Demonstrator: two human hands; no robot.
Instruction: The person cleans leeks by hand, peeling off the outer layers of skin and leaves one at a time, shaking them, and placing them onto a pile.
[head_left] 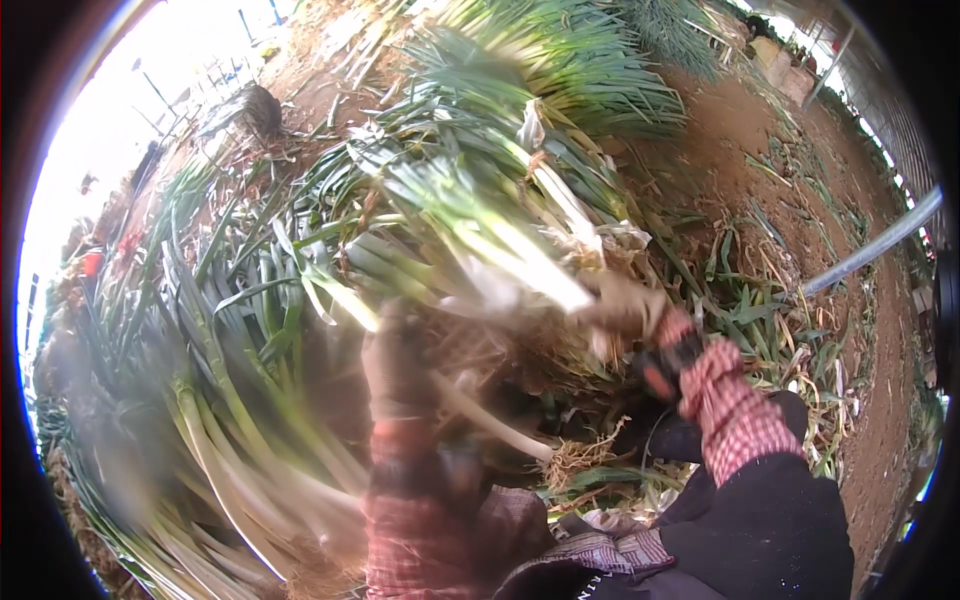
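Note:
My right hand (625, 305), in a brownish glove, is closed at the white root end of green onions (520, 255). Their leaves point away to the upper left, blurred by motion. Also gloved and smeared, my left hand (398, 360) is wrapped round another green onion (495, 425). Its white stalk comes out on the right of the hand, ending in a tangle of brown roots (580, 458). Left of that forearm lies a large heap of loose green onions (230, 440), white ends toward me.
Ahead lie piled green onions (560, 75), some tied in bundles. Bare soil (730, 130) and scattered leaf trimmings (790, 330) spread to the right. A pale pipe (875, 245) slants in at the right. My dark-clad leg (770, 520) is bent at lower right.

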